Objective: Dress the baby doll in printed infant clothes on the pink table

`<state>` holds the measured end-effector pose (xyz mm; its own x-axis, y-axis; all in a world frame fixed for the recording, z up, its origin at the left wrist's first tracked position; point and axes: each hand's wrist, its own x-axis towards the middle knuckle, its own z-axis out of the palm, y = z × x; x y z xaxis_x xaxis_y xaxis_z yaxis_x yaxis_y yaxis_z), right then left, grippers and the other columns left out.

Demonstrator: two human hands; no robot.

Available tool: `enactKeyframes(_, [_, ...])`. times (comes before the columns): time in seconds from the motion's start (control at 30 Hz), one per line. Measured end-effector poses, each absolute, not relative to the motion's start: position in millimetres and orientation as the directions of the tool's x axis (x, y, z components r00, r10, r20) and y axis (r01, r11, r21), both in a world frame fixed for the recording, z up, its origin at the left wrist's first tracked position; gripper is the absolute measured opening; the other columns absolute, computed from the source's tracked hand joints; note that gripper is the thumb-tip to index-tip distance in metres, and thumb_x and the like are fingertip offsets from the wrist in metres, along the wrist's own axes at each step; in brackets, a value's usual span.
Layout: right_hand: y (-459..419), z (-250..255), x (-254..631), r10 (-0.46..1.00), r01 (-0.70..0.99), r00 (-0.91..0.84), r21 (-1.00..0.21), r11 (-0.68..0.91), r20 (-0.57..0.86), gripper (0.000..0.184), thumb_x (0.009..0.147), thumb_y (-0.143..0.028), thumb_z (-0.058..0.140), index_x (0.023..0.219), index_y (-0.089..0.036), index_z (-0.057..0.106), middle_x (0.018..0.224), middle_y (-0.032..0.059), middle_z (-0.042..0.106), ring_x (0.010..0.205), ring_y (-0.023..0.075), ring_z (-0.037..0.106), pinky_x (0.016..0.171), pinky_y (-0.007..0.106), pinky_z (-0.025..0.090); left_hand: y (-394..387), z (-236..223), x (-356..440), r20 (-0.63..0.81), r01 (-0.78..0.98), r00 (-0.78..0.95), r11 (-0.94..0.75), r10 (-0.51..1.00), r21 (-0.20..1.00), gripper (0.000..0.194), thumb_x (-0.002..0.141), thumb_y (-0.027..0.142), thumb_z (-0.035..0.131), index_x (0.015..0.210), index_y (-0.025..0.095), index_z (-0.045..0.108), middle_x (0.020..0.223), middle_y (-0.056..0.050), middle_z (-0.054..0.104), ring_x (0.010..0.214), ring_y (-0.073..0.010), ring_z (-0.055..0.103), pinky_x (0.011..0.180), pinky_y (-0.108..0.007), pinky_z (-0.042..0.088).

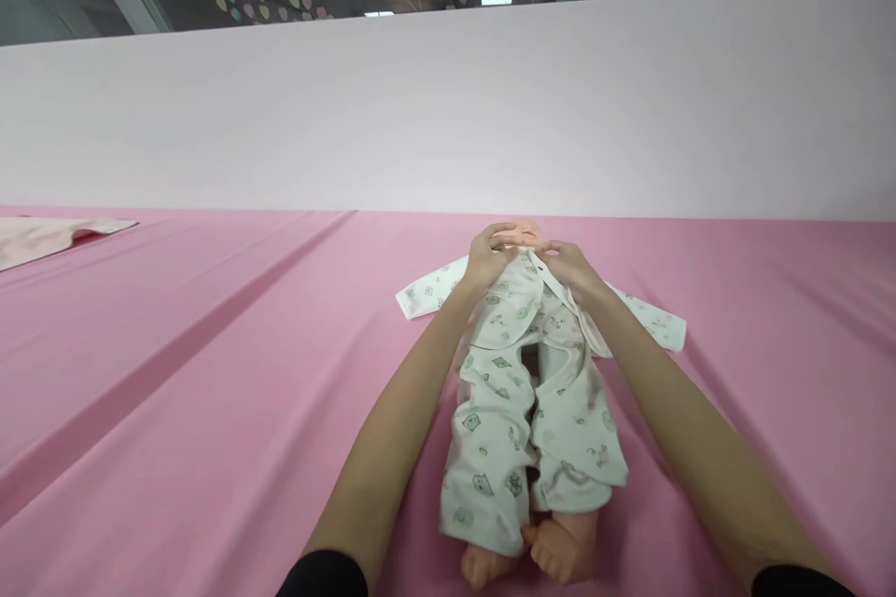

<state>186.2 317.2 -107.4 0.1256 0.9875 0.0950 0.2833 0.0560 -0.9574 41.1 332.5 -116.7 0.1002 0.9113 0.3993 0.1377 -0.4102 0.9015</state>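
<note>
A baby doll [528, 232] lies on its back, its bare feet toward me. It wears a white printed baby shirt [505, 312] and matching pants [490, 429] with an opening between the legs. The shirt's front hangs partly apart on the right, where its loose edge shows; both sleeves stretch out sideways. At the neckline, just below the doll's chin, my left hand [492, 254] has its fingers bent on the collar's left side. Opposite it, my right hand [566, 265] pinches the collar's right side. My fingertips are small and partly hidden at this distance.
Pink sheeting [231, 410] with long creases covers the surface under the doll. A pale cloth [49, 238] lies at the far left. Behind the doll rises a white wall or panel [420, 112], with dark glass bearing heart stickers above it.
</note>
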Motion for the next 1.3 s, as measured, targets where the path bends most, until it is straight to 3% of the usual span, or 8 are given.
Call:
enactKeyframes(0.07, [311.4, -99.7, 189.1, 0.987, 0.393, 0.072, -0.914, 0.102, 0.141, 0.023, 0.074, -0.036, 0.056, 0.075, -0.013, 0.062, 0.072, 0.0024, 0.061, 0.064, 0.0122, 0.053, 0.056, 0.021, 0.039, 329.4, -107.9, 35.6, 0.339, 0.138, 0.104, -0.351, 0.935, 0.926, 0.036, 0.077, 0.014, 0.054, 0.113, 0.014, 0.056, 0.1, -0.008, 0.068, 0.078, -0.01, 0.062, 0.072, -0.02, 0.048])
enactKeyframes(0.13, [303.9, -89.1, 193.6, 0.99, 0.531, -0.01, -0.838, 0.126, 0.143, 0.028, 0.073, -0.041, 0.059, 0.07, -0.013, 0.061, 0.063, 0.0005, 0.056, 0.058, 0.0106, 0.048, 0.051, 0.021, 0.034, 323.4, -98.8, 31.7, 0.306, 0.272, 0.191, -0.349, 0.933, 0.897, 0.026, 0.077, 0.018, 0.054, 0.101, 0.014, 0.064, 0.095, -0.007, 0.069, 0.078, -0.0115, 0.062, 0.072, -0.022, 0.048])
enactKeyframes(0.27, [292.0, -71.3, 204.1, 0.988, 0.741, -0.137, -0.654, 0.152, 0.075, 0.025, 0.066, -0.033, 0.07, 0.057, -0.016, 0.054, 0.045, -0.0053, 0.038, 0.043, 0.0071, 0.034, 0.044, 0.022, 0.026, 307.9, -88.7, 35.5, 0.258, 0.544, 0.468, -0.505, 0.845, 0.67, 0.018, 0.075, 0.025, 0.057, 0.082, 0.017, 0.071, 0.084, -0.003, 0.069, 0.075, -0.0153, 0.06, 0.072, -0.025, 0.047])
enactKeyframes(0.4, [289.7, -66.0, 210.8, 0.987, 0.754, -0.117, -0.638, 0.159, 0.107, 0.012, 0.071, -0.021, 0.063, 0.062, -0.015, 0.058, 0.049, -0.0019, 0.05, 0.039, 0.0089, 0.044, 0.041, 0.022, 0.032, 301.2, -91.2, 47.7, 0.322, 0.595, 0.507, -0.595, 0.8, 0.541, 0.019, 0.074, 0.026, 0.056, 0.084, 0.02, 0.072, 0.084, -0.001, 0.069, 0.074, -0.0158, 0.06, 0.07, -0.025, 0.046])
enactKeyframes(0.53, [288.1, -64.1, 211.8, 0.992, 0.701, -0.069, -0.702, 0.125, 0.107, 0.003, 0.069, -0.013, 0.062, 0.07, -0.014, 0.06, 0.063, 0.0045, 0.063, 0.045, 0.0132, 0.055, 0.045, 0.024, 0.043, 302.3, -90.9, 48.7, 0.325, 0.523, 0.485, -0.567, 0.812, 0.636, 0.014, 0.071, 0.016, 0.056, 0.074, 0.017, 0.07, 0.079, -0.001, 0.069, 0.072, -0.0124, 0.059, 0.071, -0.022, 0.045])
enactKeyframes(0.77, [286.6, -65.6, 202.3, 0.989, 0.569, -0.141, -0.814, 0.12, 0.047, 0.008, 0.07, -0.012, 0.063, 0.062, -0.011, 0.063, 0.058, 0.0042, 0.057, 0.053, 0.0135, 0.055, 0.049, 0.024, 0.049, 303.6, -89.7, 42.1, 0.146, 0.26, 0.371, -0.254, 0.917, 0.932, 0.009, 0.069, 0.014, 0.062, 0.078, 0.013, 0.06, 0.065, 0.001, 0.061, 0.053, -0.0057, 0.049, 0.054, -0.018, 0.039])
enactKeyframes(0.97, [284.5, -63.0, 204.9, 0.984, 0.598, -0.177, -0.791, 0.132, 0.031, 0.01, 0.072, -0.009, 0.058, 0.068, -0.01, 0.067, 0.068, 0.0043, 0.061, 0.056, 0.0087, 0.05, 0.048, 0.017, 0.041, 300.9, -88.3, 42.6, 0.082, 0.156, 0.356, -0.145, 0.931, 0.977, 0.016, 0.068, 0.007, 0.062, 0.077, 0.014, 0.051, 0.058, 0.005, 0.057, 0.045, -0.0024, 0.042, 0.048, -0.016, 0.033])
enactKeyframes(1.3, [280.0, -59.5, 204.7, 0.986, 0.642, -0.164, -0.757, 0.121, 0.019, 0.01, 0.072, -0.01, 0.056, 0.068, -0.01, 0.066, 0.063, 0.0019, 0.056, 0.054, 0.0074, 0.044, 0.048, 0.017, 0.036, 297.3, -83.2, 40.7, 0.052, 0.113, 0.354, -0.098, 0.934, 0.989, 0.016, 0.067, 0.004, 0.063, 0.071, 0.013, 0.051, 0.052, 0.006, 0.053, 0.044, -0.0029, 0.042, 0.044, -0.016, 0.028])
